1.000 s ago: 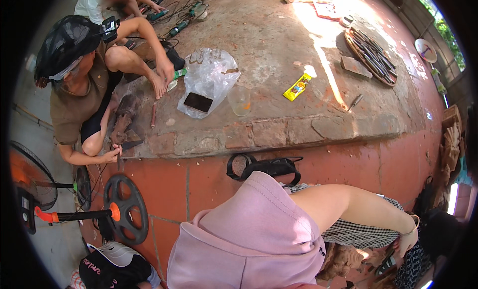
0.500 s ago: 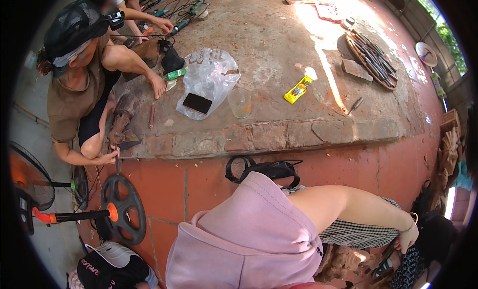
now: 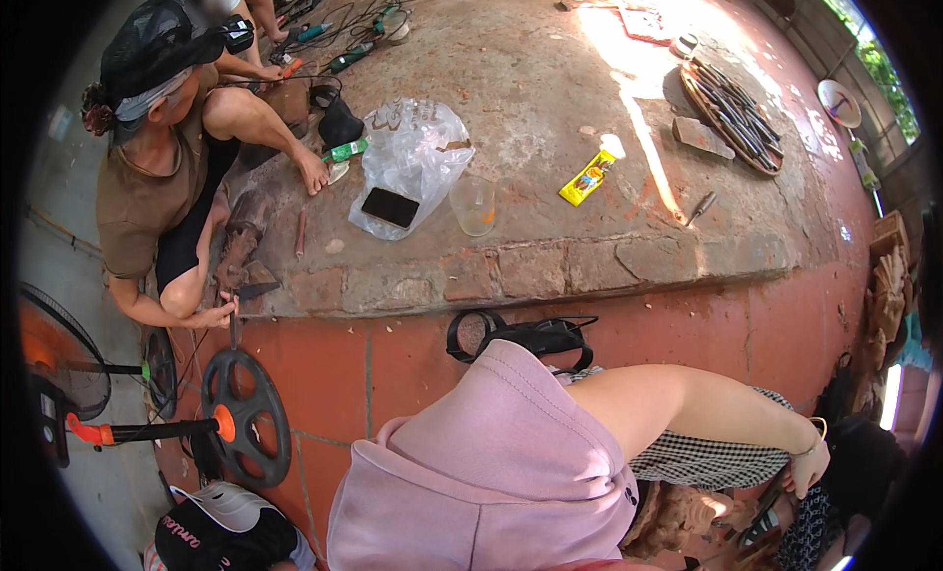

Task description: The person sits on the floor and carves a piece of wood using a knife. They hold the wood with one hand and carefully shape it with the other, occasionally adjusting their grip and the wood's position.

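Observation:
My left arm, in a pale pink sleeve, reaches to the right edge of the view. At its end my left hand (image 3: 807,465), with a bracelet at the wrist, points down with bent fingers. They close around something I cannot make out. Beside and below that hand are a brown carved wood piece (image 3: 678,517), partly hidden by my sleeve, and a sandal (image 3: 761,527). Black-and-white checked cloth (image 3: 688,461) lies under the forearm. My right hand is out of view.
A person (image 3: 147,198) in a dark cap squats at left, one hand by a dark blade (image 3: 257,290). On the raised slab are a phone (image 3: 390,206), plastic bag (image 3: 417,139), clear cup (image 3: 473,205), yellow packet (image 3: 587,178) and tool basket (image 3: 732,114). A fan (image 3: 246,419) stands lower left.
A second person's hand at the far left has drawn back from the green power tool toward an orange item. The squatting person's head has shifted slightly. My left arm has hardly moved.

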Motion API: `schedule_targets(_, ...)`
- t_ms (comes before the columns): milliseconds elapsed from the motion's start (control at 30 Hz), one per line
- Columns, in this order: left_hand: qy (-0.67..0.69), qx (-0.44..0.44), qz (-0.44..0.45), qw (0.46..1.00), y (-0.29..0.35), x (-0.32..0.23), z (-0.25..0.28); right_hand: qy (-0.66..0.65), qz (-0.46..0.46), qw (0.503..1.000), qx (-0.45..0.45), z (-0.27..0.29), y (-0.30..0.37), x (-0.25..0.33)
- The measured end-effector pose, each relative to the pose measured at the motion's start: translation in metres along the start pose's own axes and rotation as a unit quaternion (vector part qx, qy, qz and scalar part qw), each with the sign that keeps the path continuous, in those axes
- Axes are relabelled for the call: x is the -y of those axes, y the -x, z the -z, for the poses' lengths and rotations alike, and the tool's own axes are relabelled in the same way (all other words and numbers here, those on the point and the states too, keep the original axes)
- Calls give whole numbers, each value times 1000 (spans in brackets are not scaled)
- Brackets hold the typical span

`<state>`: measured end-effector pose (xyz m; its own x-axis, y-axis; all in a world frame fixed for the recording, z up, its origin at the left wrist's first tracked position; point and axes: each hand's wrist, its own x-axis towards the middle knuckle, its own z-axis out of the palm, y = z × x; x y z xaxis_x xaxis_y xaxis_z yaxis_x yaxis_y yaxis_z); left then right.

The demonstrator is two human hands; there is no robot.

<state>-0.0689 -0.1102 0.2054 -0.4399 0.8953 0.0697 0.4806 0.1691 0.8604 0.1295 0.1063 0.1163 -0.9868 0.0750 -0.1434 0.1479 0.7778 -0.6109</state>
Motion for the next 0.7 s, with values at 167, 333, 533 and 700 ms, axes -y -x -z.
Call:
schedule_targets(167,-7,8,-9,1000,-4,3,0,-2,0,1000,2,-1,2,-2)
schedule_targets(333,4,12,-16,1000,-8,8,1,2,-4,1000,1,0,5,-1)
schedule_targets(533,24,-4,-8,1000,-14,13,-2,4,-7,1000,-2,-3,8,-1)
schedule_targets(700,30,-7,-12,999,-15,16,0,3,-11,1000,-4,-3,8,-1)
